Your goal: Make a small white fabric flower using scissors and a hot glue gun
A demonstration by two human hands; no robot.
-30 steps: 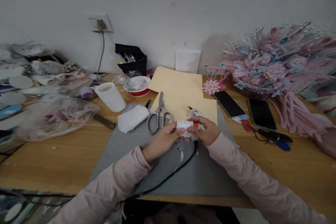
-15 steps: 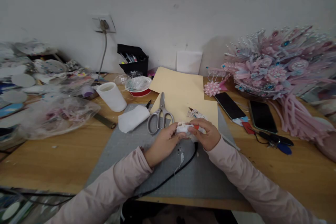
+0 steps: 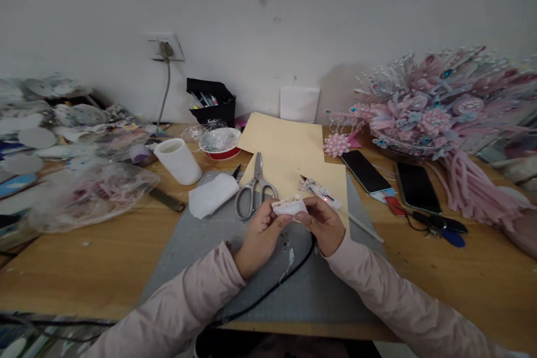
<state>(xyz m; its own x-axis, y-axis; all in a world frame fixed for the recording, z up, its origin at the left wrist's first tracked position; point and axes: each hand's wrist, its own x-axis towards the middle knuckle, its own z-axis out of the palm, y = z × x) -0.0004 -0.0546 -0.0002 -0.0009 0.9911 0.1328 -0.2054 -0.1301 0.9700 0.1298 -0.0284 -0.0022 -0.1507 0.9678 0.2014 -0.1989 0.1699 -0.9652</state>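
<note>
Both hands meet over a grey mat (image 3: 235, 268) on the wooden table. My left hand (image 3: 260, 230) and my right hand (image 3: 322, 224) pinch a small white fabric piece (image 3: 288, 207) between their fingertips, lifted slightly off the mat. Its upper edge looks trimmed with small beads. Grey-handled scissors (image 3: 254, 188) lie just beyond my left hand. A black cable (image 3: 268, 291) runs across the mat under my wrists.
Cream paper sheets (image 3: 289, 151), a white cup (image 3: 178, 161), a folded white cloth (image 3: 212, 194), a red-rimmed bowl (image 3: 220, 141) and a black pen holder (image 3: 211, 102) lie behind. Two phones (image 3: 364, 170) and a pink beaded headdress (image 3: 436, 112) sit right; bagged craft pieces (image 3: 84, 190) left.
Both hands have drawn slightly nearer and lifted the white piece, turning it so its beaded edge faces up. The view tilted a little downward.
</note>
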